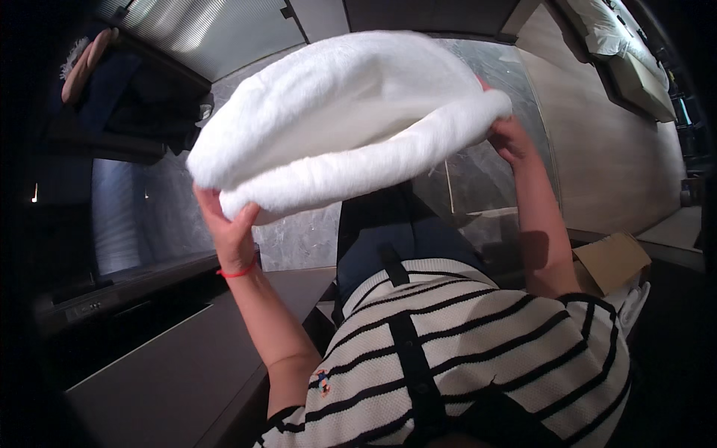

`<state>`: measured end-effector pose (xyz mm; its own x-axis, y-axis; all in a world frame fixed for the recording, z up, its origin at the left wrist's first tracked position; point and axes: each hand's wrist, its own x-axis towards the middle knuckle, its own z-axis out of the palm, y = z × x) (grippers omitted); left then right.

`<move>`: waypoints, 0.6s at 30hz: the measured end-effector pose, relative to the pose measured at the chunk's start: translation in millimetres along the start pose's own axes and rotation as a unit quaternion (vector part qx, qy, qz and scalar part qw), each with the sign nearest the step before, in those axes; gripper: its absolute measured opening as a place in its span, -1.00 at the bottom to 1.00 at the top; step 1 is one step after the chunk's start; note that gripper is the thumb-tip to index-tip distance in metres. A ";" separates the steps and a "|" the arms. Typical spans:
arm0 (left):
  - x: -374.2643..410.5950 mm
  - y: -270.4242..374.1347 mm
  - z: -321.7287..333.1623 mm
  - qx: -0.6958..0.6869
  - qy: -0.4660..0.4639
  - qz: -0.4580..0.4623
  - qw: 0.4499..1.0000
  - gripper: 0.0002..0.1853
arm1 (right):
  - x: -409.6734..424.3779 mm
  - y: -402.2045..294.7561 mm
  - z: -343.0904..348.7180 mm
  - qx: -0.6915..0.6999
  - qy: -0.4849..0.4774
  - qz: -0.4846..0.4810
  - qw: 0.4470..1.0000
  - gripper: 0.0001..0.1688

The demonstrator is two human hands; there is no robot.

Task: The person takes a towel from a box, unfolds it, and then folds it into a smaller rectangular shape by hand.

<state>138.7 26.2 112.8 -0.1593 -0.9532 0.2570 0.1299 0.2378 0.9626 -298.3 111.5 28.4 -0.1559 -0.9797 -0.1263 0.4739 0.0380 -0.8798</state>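
A thick white folded cloth (pixel 347 123), plush like a towel or blanket, is held up in front of me between both hands. Its near edge forms a rounded roll, and behind that the fabric bulges up with a hollow between. My left hand (pixel 231 229), with a red cord on the wrist, grips the left end, thumb on the near side. At the right end my right hand (pixel 508 139) grips the fold; some of its fingers are hidden by the cloth. The cloth hangs above the grey marbled floor (pixel 302 241), its far side towards a ribbed glass panel.
To my left stands a dark cabinet or desk (pixel 168 358) with a socket strip (pixel 84 308). An open cardboard box (pixel 613 263) lies by my right elbow. Dark furniture bearing clothes (pixel 112 78) stands at upper left, a bed (pixel 638 78) at upper right.
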 end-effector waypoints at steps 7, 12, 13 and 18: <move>-126.9 -82.2 -50.2 0.168 -0.116 -0.305 0.930 -0.45 | -92.2 80.8 -22.2 -0.178 -0.172 0.261 0.933 -0.01; -173.1 -69.5 -39.0 0.086 -0.066 -0.322 0.940 -0.60 | -115.2 102.0 -24.6 -0.089 -0.073 0.250 0.961 -0.34; -170.0 -66.5 -39.8 0.091 -0.056 -0.312 0.944 -0.63 | -107.7 102.0 -21.7 -0.073 -0.045 0.216 0.973 -0.39; -136.1 -50.0 -21.7 0.009 0.055 -0.268 0.962 -0.77 | -69.7 96.2 -14.9 -0.056 0.035 0.198 0.978 -0.44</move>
<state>175.2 140.0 27.8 -0.0931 -0.9536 -0.2861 0.0412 -0.2908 0.9559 -254.8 186.4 -54.2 -0.0404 -0.8683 -0.4943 0.4113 0.4364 -0.8002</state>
